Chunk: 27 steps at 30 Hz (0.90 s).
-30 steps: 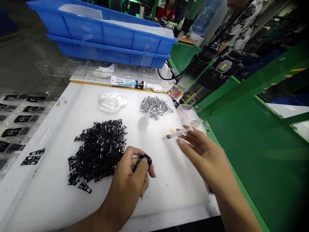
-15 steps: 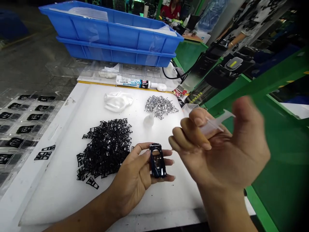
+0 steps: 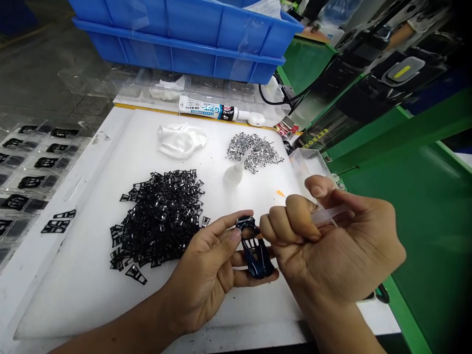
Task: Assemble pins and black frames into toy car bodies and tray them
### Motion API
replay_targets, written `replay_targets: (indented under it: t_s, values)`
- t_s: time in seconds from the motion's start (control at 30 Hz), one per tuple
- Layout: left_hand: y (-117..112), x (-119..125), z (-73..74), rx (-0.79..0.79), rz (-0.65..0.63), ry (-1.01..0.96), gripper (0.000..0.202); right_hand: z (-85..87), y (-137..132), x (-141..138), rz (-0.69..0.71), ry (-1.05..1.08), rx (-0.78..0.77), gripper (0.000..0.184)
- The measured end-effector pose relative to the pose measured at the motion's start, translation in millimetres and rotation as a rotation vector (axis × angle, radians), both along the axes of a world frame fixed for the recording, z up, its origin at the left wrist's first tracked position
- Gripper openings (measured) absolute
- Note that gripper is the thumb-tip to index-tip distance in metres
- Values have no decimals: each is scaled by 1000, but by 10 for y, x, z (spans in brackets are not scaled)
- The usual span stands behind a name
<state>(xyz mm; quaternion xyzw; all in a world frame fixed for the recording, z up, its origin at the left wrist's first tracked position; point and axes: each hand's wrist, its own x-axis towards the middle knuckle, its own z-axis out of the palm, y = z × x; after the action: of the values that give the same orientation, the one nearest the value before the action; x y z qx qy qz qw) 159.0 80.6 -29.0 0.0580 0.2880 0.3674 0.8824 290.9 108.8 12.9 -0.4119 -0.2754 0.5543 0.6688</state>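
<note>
My left hand (image 3: 216,263) pinches a dark blue toy car body (image 3: 260,258) by its edges, its glossy shell with cut-out openings tilted toward me. My right hand (image 3: 332,241) is wrapped round a translucent plastic syringe (image 3: 326,215), with the thumb bent over by the plunger end. Its front end is mostly hidden behind the fingers; a small orange tip shows close to the car body. To the left lies a heap of small black plastic window-frame parts (image 3: 162,216). Behind the hands stands a white squeeze bottle (image 3: 236,173) with a thin spout.
Small silvery parts (image 3: 256,150) lie heaped near a white cloth (image 3: 182,140). A glue tube (image 3: 208,108) lies along the board's back edge below blue bins (image 3: 177,44). A clear box (image 3: 309,160) and an orange cone (image 3: 280,193) are at right. Clear trays (image 3: 40,162) hold black parts.
My right hand has come down and left with the syringe, close to the car body. The thumb has bent inward. My left hand has tilted the car body, and the view has shifted slightly.
</note>
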Motion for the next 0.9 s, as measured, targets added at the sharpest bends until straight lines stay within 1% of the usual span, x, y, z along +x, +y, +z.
replay_targets:
  t_s: [0.13,0.23,0.43,0.6,0.8,0.9]
  values:
    - [4,-2,0,1,6,17,30,-20,-12,-34,-61,3,-75,23]
    - [3,1,4,-5,6,38,29,-15,-16,-61,-82,-10,-116,24]
    - [10,4,12,8,11,24,29,21,-4,-89,-114,3,-113,25]
    - [5,7,29,5,15,23,28,20,-2,-92,-111,17,-118,28]
    - [1,0,25,8,30,26,29,32,-12,-103,-176,-27,-126,27]
    - [4,-4,11,4,30,24,28,15,-12,-93,-167,-32,-116,27]
